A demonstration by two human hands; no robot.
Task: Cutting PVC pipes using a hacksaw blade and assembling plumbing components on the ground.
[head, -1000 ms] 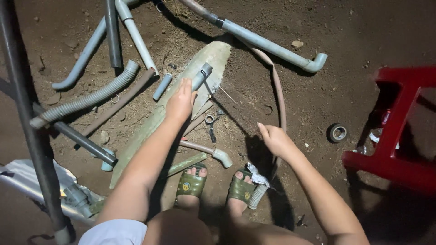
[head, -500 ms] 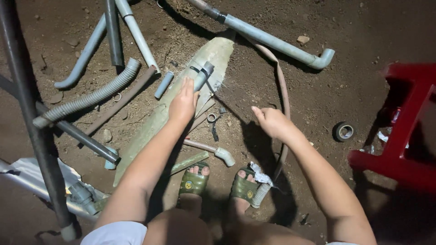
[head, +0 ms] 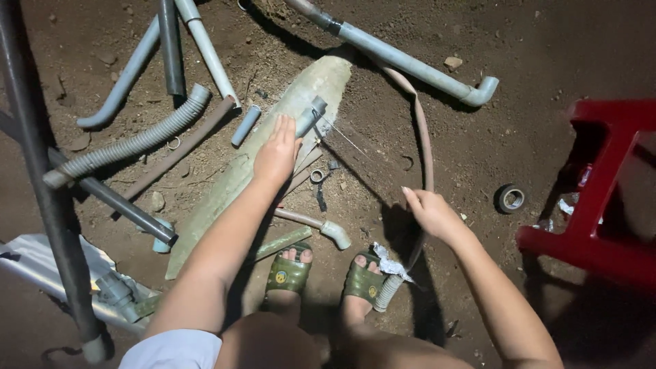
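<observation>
I crouch on bare earth in green sandals (head: 289, 271). My left hand (head: 277, 152) lies flat, fingers together, on a long pale green curved sheet (head: 225, 191), fingertips next to a short grey pipe fitting (head: 309, 116) resting on it. My right hand (head: 429, 212) hovers over the dirt with fingers loosely apart, holding nothing, close to a thin brown hose (head: 422, 137) that loops past it. A small elbow pipe (head: 321, 225) lies in front of my feet. Small metal rings (head: 317, 175) lie between the hands.
Grey pipes (head: 410, 63) and a corrugated hose (head: 130, 145) lie scattered at the top and left. A dark metal pole (head: 41, 178) stands at left. A red plastic stool (head: 601, 198) sits at right, with a roll of black tape (head: 510, 198) beside it.
My right hand has drifted a little left and up, away from the tape roll. My left hand stays on the green sheet by the fitting.
</observation>
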